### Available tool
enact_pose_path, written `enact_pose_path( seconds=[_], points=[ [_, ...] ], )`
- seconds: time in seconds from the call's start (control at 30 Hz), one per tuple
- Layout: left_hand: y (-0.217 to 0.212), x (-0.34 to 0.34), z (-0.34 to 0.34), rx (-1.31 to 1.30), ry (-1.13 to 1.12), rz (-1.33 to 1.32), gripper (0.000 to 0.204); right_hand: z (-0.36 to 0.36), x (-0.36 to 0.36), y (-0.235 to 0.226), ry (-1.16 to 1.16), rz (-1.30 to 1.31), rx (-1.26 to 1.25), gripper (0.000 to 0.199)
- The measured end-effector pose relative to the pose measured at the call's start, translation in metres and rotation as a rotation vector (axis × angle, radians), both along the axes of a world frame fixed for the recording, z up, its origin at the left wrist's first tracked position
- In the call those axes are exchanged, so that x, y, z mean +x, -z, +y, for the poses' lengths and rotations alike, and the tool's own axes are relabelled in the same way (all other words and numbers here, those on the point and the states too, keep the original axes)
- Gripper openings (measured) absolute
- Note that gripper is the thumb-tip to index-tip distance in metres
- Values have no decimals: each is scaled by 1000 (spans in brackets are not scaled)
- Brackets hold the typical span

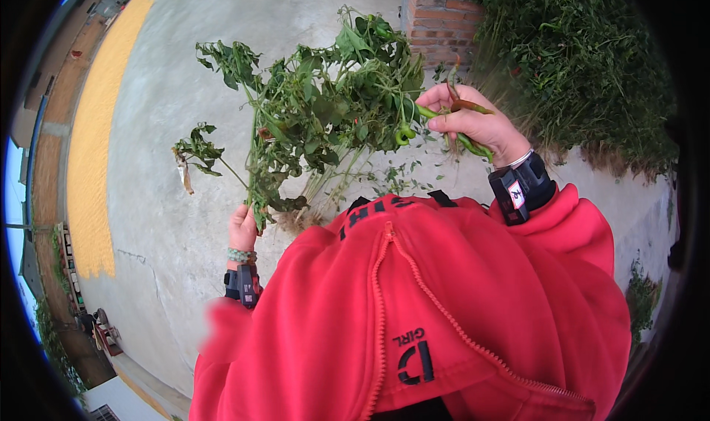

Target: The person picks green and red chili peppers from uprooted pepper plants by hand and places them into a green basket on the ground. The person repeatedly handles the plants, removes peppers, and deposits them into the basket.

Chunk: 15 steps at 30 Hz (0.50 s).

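My left hand is closed round the lower stem of an uprooted pepper plant, its leaves limp and green. The plant is held up in front of me, spreading to the right. At its right side my right hand is closed on several long chili peppers, green and reddish, which stick out between the fingers. One green pepper at the fingertips reaches toward the plant; I cannot tell if it is still attached. A curled green pepper hangs among the leaves just left of that hand.
A large heap of pulled pepper plants lies at the right, beside a brick pillar. Loose leaves are scattered on the concrete floor. A long yellow layer, perhaps grain, stretches along the left. A red wheeled thing stands at lower left.
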<state>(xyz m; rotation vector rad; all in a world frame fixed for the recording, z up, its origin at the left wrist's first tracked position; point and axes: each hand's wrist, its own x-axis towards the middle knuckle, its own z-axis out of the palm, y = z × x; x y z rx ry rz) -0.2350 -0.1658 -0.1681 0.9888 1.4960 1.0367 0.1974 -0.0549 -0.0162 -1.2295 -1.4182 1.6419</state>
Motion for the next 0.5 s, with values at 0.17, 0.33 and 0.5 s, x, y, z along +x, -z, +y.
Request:
enact_pose_path(
  seconds=[0.17,0.33,0.5],
  points=[
    [1,-5,3,-1,1,27,20,14,30,7,-10,-250,186,23],
    [3,-6,2,-46,-33,67,19,19,65,4,99,-396,221,19],
    [5,-4,1,-31,-37,19,25,5,71,5,104,85,-52,27]
  ],
)
